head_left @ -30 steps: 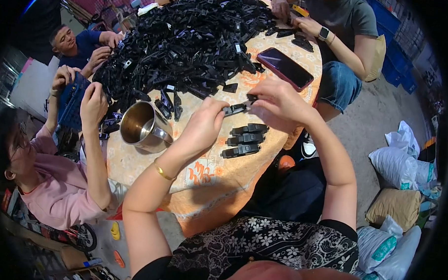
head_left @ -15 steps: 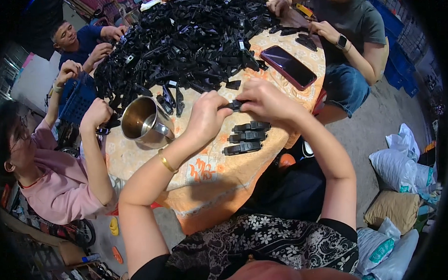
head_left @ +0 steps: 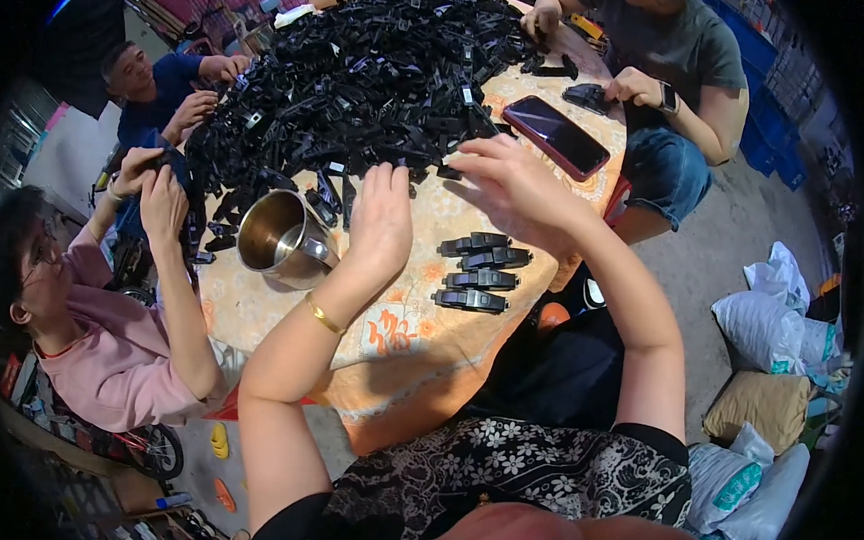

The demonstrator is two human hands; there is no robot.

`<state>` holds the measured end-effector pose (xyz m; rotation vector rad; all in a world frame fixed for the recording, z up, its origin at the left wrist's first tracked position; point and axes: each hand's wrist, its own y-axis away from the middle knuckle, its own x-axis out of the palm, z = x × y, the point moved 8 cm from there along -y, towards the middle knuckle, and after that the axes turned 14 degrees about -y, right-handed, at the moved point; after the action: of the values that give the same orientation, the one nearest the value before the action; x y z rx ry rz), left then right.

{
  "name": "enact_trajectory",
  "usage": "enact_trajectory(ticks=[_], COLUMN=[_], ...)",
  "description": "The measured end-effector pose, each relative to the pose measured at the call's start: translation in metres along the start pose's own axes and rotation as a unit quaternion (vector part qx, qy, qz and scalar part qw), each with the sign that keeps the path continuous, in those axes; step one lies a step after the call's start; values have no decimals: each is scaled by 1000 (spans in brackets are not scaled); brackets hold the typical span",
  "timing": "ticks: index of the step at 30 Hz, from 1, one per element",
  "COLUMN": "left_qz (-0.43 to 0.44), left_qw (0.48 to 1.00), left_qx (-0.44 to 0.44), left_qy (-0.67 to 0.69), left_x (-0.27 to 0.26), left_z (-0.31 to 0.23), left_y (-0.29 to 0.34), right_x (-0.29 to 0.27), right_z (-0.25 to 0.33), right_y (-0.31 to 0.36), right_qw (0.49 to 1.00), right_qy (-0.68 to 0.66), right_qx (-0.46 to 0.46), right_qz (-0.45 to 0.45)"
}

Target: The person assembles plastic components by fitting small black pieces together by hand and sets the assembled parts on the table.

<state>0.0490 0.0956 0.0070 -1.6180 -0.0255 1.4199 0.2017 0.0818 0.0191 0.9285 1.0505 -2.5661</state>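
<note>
My left hand point(head_left: 384, 221) is at the near edge of a big heap of black plastic parts point(head_left: 362, 87), its fingers stretched out; nothing shows in it. To its right, my right hand point(head_left: 521, 183) hangs over the cloth with fingers apart, their tips close to a loose black part point(head_left: 449, 172). Below both hands, several similar black parts point(head_left: 471, 300) lie in a stacked row on the table. A shiny metal cup point(head_left: 273, 234) stands left of my left wrist. Beyond my right hand lies a phone point(head_left: 557, 136) in a dark red case.
An orange-patterned tablecloth point(head_left: 353, 362) covers the round table. Co-workers sit around it: one in a pink shirt point(head_left: 129, 364) at left, one in dark blue point(head_left: 152, 103) farther back, one in a grey shirt point(head_left: 692, 51) at right. Filled sacks point(head_left: 768, 325) rest on the floor at right.
The black part my hands held between them has joined the row, which has grown. My hands have separated and moved toward the heap. The pink-shirted co-worker's hands have come together.
</note>
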Motion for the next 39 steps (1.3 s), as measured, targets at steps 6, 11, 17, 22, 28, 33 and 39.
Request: enact_trajectory(ticks=[6,11,17,22,28,33,39], left_qz=[98,136,136,116,174,161,168], left_qw=[995,987,981,980,921,958,957], left_qx=[-3,21,-17,-11,-53,-49,-66], left_qy=[27,82,135,163,344,230,228], left_x=[-2,-11,-22,-13,-4,-2,-7], left_z=[-12,-21,-25,-15,-30,-15,-11], left_y=[2,8,4,6,1,6,5], right_x=[16,-5,-7,-4,-11,-10,-7], right_z=[-6,12,5,-16,-13,14,12], right_y=[-5,9,21,24,21,15,17], right_qw=[996,987,972,950,983,999,991], right_qy=[85,102,-43,-117,-66,-1,23], right_qx=[-13,70,162,222,135,-10,72], right_qz=[36,100,165,187,102,46,107])
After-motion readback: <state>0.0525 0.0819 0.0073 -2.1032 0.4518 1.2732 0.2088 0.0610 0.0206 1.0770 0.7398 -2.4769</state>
